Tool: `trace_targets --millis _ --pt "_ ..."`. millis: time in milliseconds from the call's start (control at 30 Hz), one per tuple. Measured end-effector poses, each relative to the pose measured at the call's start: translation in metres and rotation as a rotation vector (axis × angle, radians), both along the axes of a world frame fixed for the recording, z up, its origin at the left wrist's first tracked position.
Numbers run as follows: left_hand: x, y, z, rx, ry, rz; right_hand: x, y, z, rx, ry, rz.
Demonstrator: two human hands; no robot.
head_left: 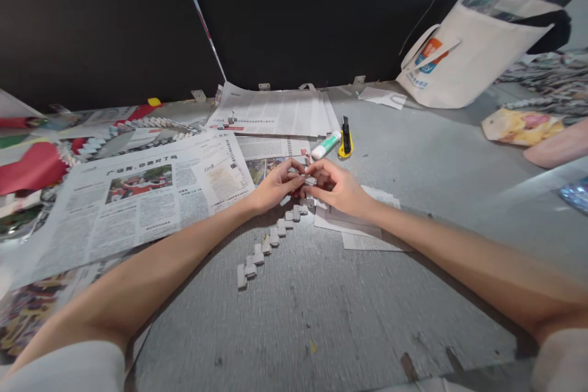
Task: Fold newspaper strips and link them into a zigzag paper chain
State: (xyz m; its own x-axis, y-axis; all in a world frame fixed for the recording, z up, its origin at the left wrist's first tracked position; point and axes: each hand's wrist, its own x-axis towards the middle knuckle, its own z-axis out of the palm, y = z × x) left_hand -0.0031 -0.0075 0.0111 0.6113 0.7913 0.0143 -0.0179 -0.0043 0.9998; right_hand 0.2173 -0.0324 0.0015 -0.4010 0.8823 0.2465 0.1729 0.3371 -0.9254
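At the middle of the grey table, my left hand (281,184) and my right hand (337,185) meet, both with fingers pinched on a zigzag chain of folded newspaper (266,244). The chain's upper end lies between my fingertips, partly hidden by them. Its lower end trails on the table toward me and to the left. Just beyond my hands are a glue stick (326,144) with a green and white body and a yellow and black utility knife (345,138). Cut newspaper pieces (353,223) lie under my right wrist.
A large newspaper sheet (151,196) covers the left side. More newspaper sheets (280,111) are stacked at the back, by a black panel (298,18). A white tote bag (473,55) stands at the back right. Longer folded-paper chains (154,124) and red paper (32,168) lie far left.
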Motion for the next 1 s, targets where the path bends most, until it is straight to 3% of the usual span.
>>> trace_targets --millis 667,1000 --pt "0.0012 -0.0027 0.0068 0.003 0.026 -0.001 0.0003 -0.0020 0.0004 0.003 -0.017 0.001" --pt "0.0008 -0.0007 0.0034 0.027 0.029 -0.011 0.0012 -0.0013 -0.0005 0.008 -0.058 0.000"
